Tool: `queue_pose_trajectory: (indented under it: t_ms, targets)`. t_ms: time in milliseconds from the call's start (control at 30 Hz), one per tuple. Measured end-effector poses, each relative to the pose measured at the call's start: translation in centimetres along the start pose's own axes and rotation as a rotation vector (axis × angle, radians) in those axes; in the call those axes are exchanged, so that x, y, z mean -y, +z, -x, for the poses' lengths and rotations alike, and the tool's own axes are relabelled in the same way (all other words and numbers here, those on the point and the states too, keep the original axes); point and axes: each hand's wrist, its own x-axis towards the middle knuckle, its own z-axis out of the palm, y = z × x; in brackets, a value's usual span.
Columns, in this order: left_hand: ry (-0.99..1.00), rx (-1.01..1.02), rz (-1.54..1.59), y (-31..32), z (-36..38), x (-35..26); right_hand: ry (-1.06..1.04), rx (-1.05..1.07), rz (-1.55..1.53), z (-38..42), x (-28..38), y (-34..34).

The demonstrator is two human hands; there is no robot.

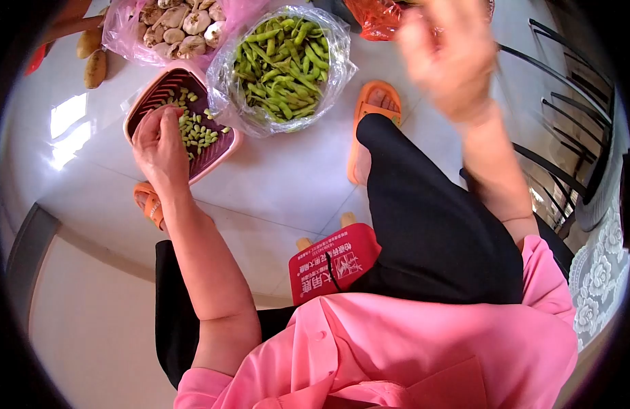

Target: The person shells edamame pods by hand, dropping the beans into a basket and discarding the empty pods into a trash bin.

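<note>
Over the left part of a pink basket point(233, 146) is my left hand point(159, 144), its fingers bent and pressed together; whatever they hold, if anything, is hidden. Shelled green beans point(199, 131) lie in the basket beside it. A clear plastic bag point(218, 102) full of green bean pods point(287, 75) stands right of the basket. My right hand point(448, 61) is raised at the upper right, near a red plastic bag point(375, 19), and is smeared by motion, so its fingers cannot be made out.
A pink bag point(117, 31) of garlic bulbs point(185, 24) is at the top left, with potatoes point(95, 68) beside it. Black metal bars point(567, 78) stand at the right. Orange sandals point(359, 126) are on the tiled floor, and a red packet point(335, 262) lies near my lap.
</note>
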Motion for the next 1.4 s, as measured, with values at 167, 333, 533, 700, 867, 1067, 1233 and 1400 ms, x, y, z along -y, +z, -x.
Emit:
queue_pose_trajectory:
  t_ms: [167,333,533,700,867,1067,1233,1400]
  targets:
    - [0.190,-0.026,-0.066,1.7,0.9,-1.7,0.279,0.453,-0.381,4.9,2.4,8.5]
    - [0.169,0.077,0.168,4.0,3.1,-4.6,0.414,0.805,-0.180,7.0,1.1,13.6]
    - [-0.041,0.300,0.412,8.0,6.2,-5.3,0.509,0.758,-0.305,7.7,0.6,13.2]
    - [-0.290,0.354,0.446,9.2,7.2,-5.2,0.846,0.663,-1.241,7.0,2.5,10.4]
    - [-0.275,0.348,0.401,8.9,7.3,-4.5,0.848,0.803,-0.992,6.6,2.4,9.9]
    - [0.005,0.214,0.099,9.2,7.6,-4.8,1.024,0.650,-1.168,5.5,3.2,8.4]
    - [0.004,0.239,0.070,9.0,7.6,-4.8,1.075,0.733,-1.207,5.4,3.0,8.3]
    - [-0.022,0.262,0.051,9.1,8.0,-5.3,0.953,0.718,-1.035,5.2,3.4,8.4]
